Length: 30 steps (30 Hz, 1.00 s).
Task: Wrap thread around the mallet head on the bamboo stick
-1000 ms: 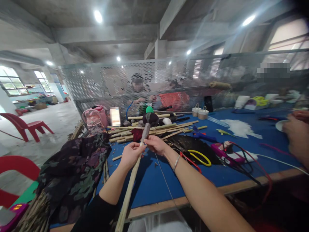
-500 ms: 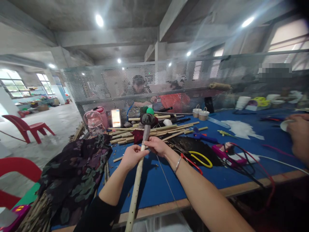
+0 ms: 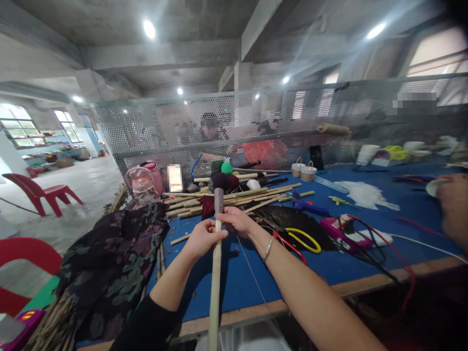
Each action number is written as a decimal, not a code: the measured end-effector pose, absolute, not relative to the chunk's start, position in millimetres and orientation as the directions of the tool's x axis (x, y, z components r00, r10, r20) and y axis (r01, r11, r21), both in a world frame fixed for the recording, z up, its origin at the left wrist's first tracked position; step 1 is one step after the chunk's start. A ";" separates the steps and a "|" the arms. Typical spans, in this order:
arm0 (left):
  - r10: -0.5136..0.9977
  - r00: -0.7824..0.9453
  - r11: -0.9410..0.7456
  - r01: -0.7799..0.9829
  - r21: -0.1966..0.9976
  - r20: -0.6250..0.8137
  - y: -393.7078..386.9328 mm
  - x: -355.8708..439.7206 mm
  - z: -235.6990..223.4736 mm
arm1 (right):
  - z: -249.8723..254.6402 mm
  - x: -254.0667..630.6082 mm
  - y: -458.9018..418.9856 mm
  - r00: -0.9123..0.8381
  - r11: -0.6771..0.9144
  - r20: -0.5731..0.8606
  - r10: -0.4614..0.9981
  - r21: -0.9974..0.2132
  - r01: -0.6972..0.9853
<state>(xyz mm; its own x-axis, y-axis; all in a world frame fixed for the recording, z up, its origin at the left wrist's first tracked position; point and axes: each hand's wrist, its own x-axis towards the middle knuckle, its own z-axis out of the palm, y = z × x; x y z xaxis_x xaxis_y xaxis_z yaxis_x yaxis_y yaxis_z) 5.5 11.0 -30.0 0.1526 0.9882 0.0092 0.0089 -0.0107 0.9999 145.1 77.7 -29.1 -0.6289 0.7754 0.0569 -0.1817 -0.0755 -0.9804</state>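
A long pale bamboo stick (image 3: pixel 215 282) runs from the bottom edge up to the middle of the view, slightly tilted. Its far end is wrapped in grey thread (image 3: pixel 218 202). My left hand (image 3: pixel 203 240) is closed around the stick just below the wrapping, thumb lying across it. My right hand (image 3: pixel 237 220) pinches the stick at the lower end of the wrapping, from the right side. From beneath the right hand a thin thread (image 3: pixel 250 265) stretches down over the table's front edge. The right fingertips are partly hidden.
Scissors with yellow and red handles (image 3: pixel 303 240), a blue glue gun (image 3: pixel 310 208) and a magenta device with cables (image 3: pixel 343 234) lie right on the blue table (image 3: pixel 256 287). Bamboo sticks (image 3: pixel 252 196) are piled behind. Dark patterned cloth (image 3: pixel 113 273) lies left. Another person's hand (image 3: pixel 455 204) is far right.
The stick has turned about its length, so its row of holes no longer shows, and its lower end has swung right. Both hands keep their grip in nearly the same place.
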 end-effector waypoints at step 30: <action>0.999 0.038 0.026 -0.216 0.976 -0.018 15.5 0.2 -22.0 | -21.3 129.9 20.3 -0.362 0.454 0.293 0.885 -0.715 0.531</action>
<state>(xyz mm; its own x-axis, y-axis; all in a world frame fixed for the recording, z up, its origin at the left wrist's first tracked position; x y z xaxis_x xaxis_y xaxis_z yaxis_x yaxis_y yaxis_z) 0.2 15.5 -22.0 0.0376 0.9991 -0.0183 -0.2164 0.0260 0.9760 129.9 20.3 -21.3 -0.3622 0.8849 0.2927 0.5310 0.4541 -0.7154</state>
